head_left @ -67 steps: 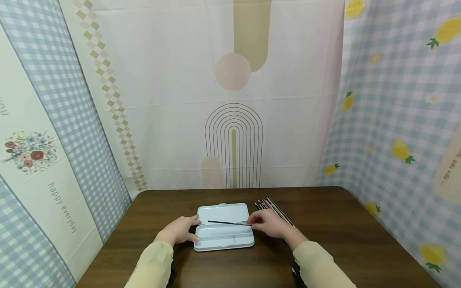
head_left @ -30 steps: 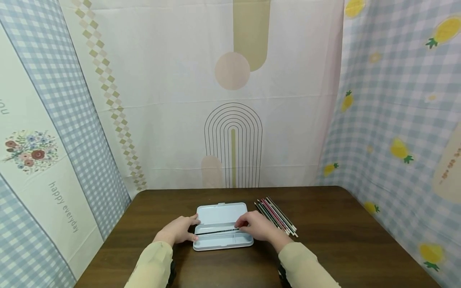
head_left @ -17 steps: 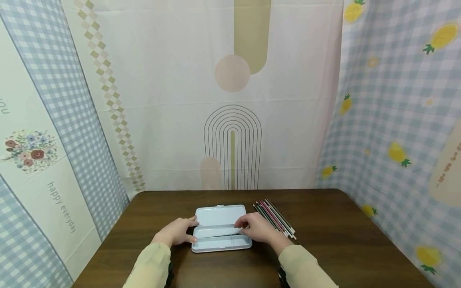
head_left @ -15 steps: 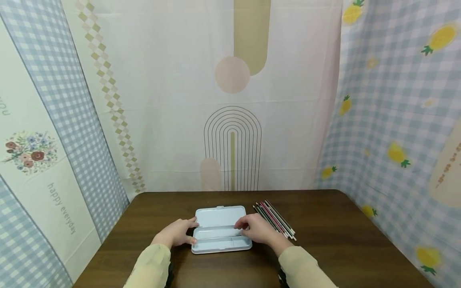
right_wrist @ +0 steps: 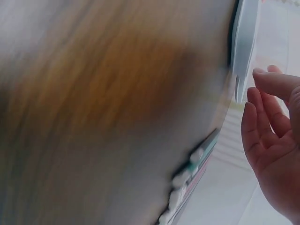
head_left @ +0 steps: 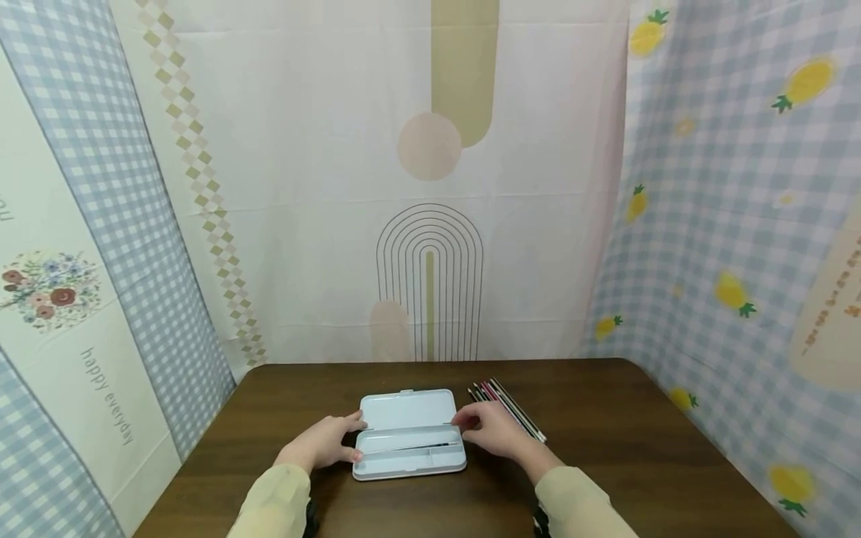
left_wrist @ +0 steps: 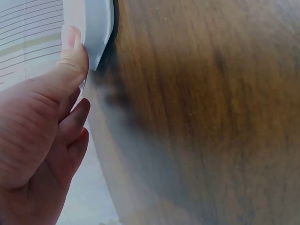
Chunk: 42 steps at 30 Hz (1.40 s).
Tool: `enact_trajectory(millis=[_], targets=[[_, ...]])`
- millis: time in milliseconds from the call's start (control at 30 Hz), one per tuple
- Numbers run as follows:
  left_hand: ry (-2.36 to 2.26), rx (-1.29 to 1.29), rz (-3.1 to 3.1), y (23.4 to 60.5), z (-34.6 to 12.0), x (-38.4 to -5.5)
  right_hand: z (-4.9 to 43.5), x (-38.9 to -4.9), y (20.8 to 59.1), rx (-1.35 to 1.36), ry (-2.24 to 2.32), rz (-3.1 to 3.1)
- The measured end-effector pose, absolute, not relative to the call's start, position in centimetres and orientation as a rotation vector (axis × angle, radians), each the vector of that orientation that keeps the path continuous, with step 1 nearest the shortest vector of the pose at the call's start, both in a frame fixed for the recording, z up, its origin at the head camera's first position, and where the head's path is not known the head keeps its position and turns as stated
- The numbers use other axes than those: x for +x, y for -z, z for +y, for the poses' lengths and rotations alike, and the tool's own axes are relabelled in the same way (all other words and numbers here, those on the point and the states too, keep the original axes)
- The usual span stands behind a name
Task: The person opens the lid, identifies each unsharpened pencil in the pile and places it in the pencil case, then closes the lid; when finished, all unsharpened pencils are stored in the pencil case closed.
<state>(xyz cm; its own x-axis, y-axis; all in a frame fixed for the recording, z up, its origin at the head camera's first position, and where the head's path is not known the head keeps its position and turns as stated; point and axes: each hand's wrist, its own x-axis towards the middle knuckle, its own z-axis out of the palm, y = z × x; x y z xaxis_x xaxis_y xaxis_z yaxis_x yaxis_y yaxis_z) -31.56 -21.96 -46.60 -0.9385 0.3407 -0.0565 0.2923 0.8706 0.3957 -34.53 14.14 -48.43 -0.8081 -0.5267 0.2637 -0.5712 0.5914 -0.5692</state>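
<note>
"As the pale case [head_left: 390, 474] lies unfolded on the dark desk [head_left: 403, 515], report the left hand [head_left: 319, 442]."

"Spread at the case's left end, thumb on the tray, forefinger by the lid [head_left: 406, 411]. It pinches nothing. I judge it to be bracing the case, which is sound practice."

"The right hand [head_left: 496, 430]?"

"At the right end, near the hinge line. Fingers loosely bent, thumb apart from the forefinger, holding nothing. Whether a fingertip touches the case cannot be confirmed."

"Location of the dark pencil [head_left: 440, 446]?"

"Inside the tray, lengthwise, along the ridge between the long rear compartment [head_left: 397, 438] and the front section. Whether it is fully seated or resting on the ridge cannot be determined."

"And the other pencils [head_left: 518, 410]?"

"Grouped on the desk to the right of the case, roughly parallel, partly covered by the right hand. The right wrist view shows their pale ends."

"Findings on method?"

"The step in hand appears to be settling the dark pencil. A light fingertip push toward the rear wall should seat it flat, both ends below the rim, with the left hand pressing just enough to prevent sliding. Risks: a pencil perched on the ridge could roll forward, and a low right wrist could scatter the group."
</note>
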Motion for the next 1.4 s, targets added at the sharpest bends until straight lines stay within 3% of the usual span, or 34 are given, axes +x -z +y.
enact_trajectory(millis=[200,433,833,1167,1400], targets=[[-0.614,0.543,2.905,46.9,-22.5,-32.0,16.6,-35.1,48.1,0.842,-1.066,-2.740],[-0.514,0.675,2.927,50.5,-24.1,-34.6,20.2,-35.6,47.8,0.655,-1.070,-2.753],[-0.530,0.651,2.924,52.7,-25.0,-36.5,24.8,-35.3,47.5,0.311,-1.148,-2.825],[-0.566,0.599,2.903,47.7,-22.7,-32.6,26.4,-35.8,48.7,0.161,-1.204,-2.952],[-0.540,0.594,2.910,47.6,-22.8,-32.6,26.0,-35.7,49.2,0.173,-1.243,-2.914]])
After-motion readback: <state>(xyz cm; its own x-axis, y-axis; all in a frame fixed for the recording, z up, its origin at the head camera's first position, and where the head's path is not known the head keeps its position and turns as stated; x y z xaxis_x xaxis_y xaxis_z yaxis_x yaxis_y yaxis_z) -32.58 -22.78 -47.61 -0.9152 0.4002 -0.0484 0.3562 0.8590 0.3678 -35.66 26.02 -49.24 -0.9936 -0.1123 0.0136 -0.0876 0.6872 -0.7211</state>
